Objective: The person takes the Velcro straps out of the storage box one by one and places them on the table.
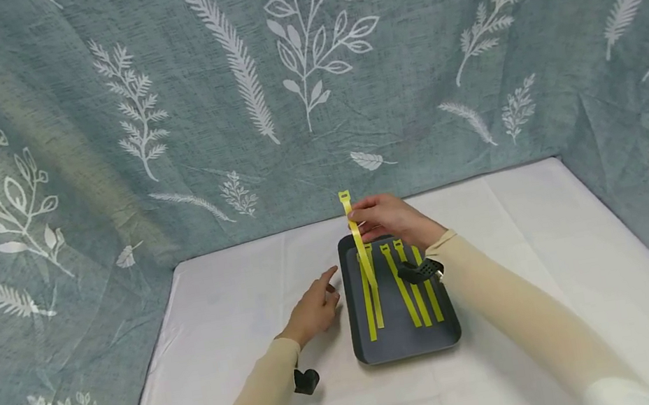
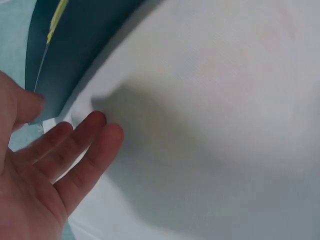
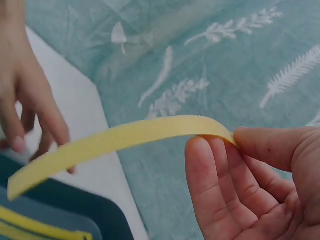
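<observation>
My right hand (image 1: 392, 220) pinches a yellow cable strap (image 1: 356, 229) near its slotted head, between thumb and fingers. In the right wrist view the strap (image 3: 110, 142) arcs away from the fingertips, its free end hanging over the dark grey tray (image 1: 401, 346). Several more yellow straps (image 1: 402, 287) lie lengthwise in that tray, two at the left and the others at the right. Beside the tray's left wall is my left hand (image 1: 314, 309), holding nothing. Its fingers (image 2: 95, 157) are spread and slightly bent in the left wrist view, near the tray's side (image 2: 95, 35).
A white cloth (image 1: 239, 308) covers the table under the tray. Grey-green curtains (image 1: 189, 110) with white leaf patterns rise behind the table and at both sides. Each wrist wears a black band (image 1: 307, 381).
</observation>
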### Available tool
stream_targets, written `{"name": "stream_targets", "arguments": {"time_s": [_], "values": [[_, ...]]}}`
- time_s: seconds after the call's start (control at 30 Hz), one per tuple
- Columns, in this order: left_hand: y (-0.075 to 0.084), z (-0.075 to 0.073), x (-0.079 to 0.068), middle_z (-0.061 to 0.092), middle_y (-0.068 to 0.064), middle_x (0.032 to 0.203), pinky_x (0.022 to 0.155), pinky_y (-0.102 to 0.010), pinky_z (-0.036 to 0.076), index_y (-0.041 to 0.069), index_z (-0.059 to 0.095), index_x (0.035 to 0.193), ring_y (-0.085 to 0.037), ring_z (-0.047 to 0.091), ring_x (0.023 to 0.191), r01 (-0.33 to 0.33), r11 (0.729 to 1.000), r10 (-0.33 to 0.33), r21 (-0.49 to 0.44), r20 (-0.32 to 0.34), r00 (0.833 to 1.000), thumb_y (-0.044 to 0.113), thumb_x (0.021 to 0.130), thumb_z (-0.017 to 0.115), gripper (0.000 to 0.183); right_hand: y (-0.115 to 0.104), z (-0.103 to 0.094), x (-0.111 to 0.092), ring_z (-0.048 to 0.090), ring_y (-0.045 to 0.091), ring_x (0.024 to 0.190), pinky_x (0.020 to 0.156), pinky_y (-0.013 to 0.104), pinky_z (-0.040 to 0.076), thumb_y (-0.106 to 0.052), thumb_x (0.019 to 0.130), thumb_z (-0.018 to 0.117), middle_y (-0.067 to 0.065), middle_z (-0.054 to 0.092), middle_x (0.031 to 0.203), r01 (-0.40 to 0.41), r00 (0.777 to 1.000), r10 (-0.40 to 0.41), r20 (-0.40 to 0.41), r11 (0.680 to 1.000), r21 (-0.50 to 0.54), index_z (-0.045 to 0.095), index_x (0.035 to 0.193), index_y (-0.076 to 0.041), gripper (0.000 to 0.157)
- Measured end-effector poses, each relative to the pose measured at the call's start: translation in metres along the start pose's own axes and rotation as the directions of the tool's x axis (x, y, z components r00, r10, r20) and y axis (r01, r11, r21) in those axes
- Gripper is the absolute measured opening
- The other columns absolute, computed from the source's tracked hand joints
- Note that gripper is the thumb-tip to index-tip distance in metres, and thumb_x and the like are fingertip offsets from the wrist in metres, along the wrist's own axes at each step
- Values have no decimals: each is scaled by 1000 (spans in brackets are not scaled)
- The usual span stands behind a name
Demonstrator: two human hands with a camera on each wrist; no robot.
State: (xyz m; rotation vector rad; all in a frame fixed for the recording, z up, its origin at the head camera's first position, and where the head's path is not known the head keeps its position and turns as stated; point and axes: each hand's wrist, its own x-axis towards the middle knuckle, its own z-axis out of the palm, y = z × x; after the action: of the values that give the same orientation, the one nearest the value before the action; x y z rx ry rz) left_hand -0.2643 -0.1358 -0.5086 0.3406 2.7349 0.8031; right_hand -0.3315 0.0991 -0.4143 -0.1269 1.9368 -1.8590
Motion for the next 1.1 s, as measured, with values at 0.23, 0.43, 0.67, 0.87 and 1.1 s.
{"name": "stream_targets", "arguments": {"time_s": [0.23,0.43,0.67,0.87,1.1], "values": [[3,1,-3,66,-11,124,89,-44,52,15,38,158,-20,62,94,-90,978,83,190,45,996,21,104,57,57,-4,-22,-2,66,14,89,84,32,60,-22,104,58,7,63,111,-10,999,8,-42,999,-48,55,140,0,42],[6,-4,-3,68,-9,119,90,-43,51,17,36,159,-18,61,95,-60,986,45,157,95,994,26,107,53,56,-6,-44,-7,66,15,94,81,29,60,-24,105,56,9,62,115,-42,996,34,-86,996,-83,52,143,-2,43],[9,-11,-1,69,-9,118,81,-39,50,20,33,160,-15,60,90,-30,994,16,107,133,991,28,106,54,59,-4,-78,-19,65,15,96,82,27,60,-25,106,55,10,60,117,-59,990,44,-135,992,-108,51,144,-1,45],[10,-15,0,69,-9,117,82,-40,49,23,34,160,-16,60,90,-2,996,-10,88,135,991,29,106,55,59,6,-104,-30,64,13,94,82,27,60,-26,105,56,7,60,112,-56,986,37,-162,992,-110,49,143,4,48],[11,-15,2,68,-10,119,83,-41,49,22,33,160,-16,60,92,8,996,-22,91,153,988,30,106,55,59,24,-122,-43,65,10,88,79,27,60,-25,105,56,2,62,105,-103,979,82,-187,989,-103,48,142,5,48]]}}
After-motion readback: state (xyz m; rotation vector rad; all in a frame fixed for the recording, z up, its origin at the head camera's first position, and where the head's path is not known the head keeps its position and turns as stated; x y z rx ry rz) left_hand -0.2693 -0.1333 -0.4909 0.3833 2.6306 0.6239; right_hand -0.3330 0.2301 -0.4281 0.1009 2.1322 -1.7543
